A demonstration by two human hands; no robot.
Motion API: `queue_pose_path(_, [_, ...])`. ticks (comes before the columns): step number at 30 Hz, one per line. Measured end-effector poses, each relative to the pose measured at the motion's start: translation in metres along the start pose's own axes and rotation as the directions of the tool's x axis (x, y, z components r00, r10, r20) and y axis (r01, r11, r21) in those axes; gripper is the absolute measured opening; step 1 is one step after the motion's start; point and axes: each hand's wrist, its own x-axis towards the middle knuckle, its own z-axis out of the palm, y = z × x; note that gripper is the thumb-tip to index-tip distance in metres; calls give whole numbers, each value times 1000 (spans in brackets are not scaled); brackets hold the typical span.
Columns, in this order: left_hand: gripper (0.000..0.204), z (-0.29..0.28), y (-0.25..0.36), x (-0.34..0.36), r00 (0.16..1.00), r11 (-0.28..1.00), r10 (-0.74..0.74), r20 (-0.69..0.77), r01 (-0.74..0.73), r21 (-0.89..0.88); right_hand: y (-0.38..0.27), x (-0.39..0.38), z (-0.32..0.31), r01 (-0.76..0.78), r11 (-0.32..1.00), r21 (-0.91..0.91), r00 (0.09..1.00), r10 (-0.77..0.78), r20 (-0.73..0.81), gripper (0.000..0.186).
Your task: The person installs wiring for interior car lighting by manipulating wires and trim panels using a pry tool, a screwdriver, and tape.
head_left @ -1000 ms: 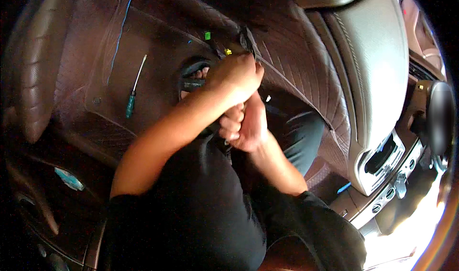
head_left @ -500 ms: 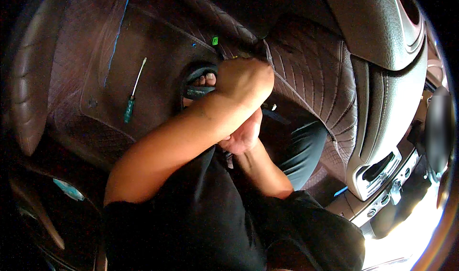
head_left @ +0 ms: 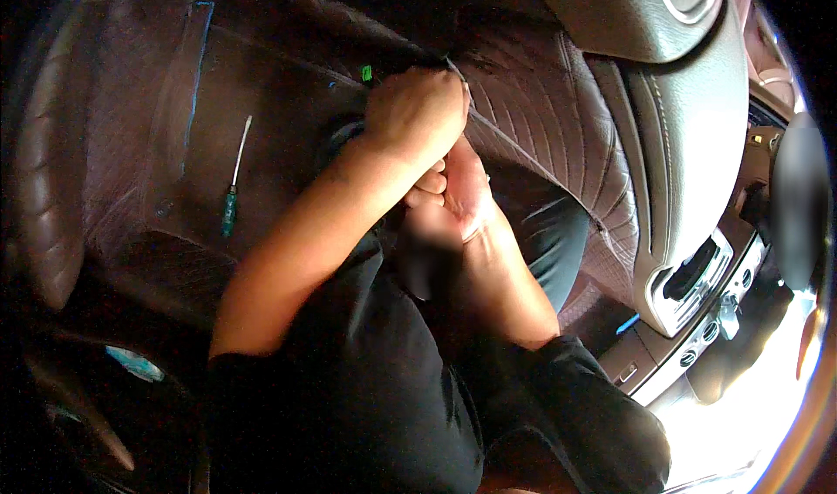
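Between our dark-trousered legs (head_left: pixel 558 241) and the quilted brown covering (head_left: pixel 540 136), our two hands work close together. Our left hand (head_left: pixel 420 110) lies back upward at the covering's raised edge; its fingers are bent down out of sight, so we cannot tell how wide they stand or what they hold. Just below, our right hand (head_left: pixel 458 196) has its fingers curled narrowly inward, and we cannot tell whether they grip anything. The covering's seam slants from our left knuckles down toward the right, where a beige console (head_left: pixel 693 158) bounds our reach. Leftward, room opens over the flat brown mat (head_left: pixel 283 84), with a green-handled screwdriver (head_left: pixel 231 199) lying on it well apart from us.
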Motion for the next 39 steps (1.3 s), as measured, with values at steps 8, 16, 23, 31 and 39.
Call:
queue_pose_path(8, [46,26,-46,-25,983,596,-183,12,121,-794,45,-44,-45,-179,950,257,959,226,-168,59])
queue_pose_path(16, [35,38,-35,-18,976,421,-217,22,114,-900,41,-80,-48,-14,999,41,974,4,224,50])
queue_pose_path(23, [26,45,-33,-14,940,706,-240,-241,-1,-708,32,-50,13,166,986,21,981,-163,-109,56])
queue_pose_path(31, [25,53,-37,-13,934,770,-236,-267,12,-638,38,-39,3,169,969,178,980,-184,70,48])
queue_pose_path(39, [26,51,-45,-16,966,704,-229,-119,80,-705,43,-36,15,176,932,317,979,-201,48,42])
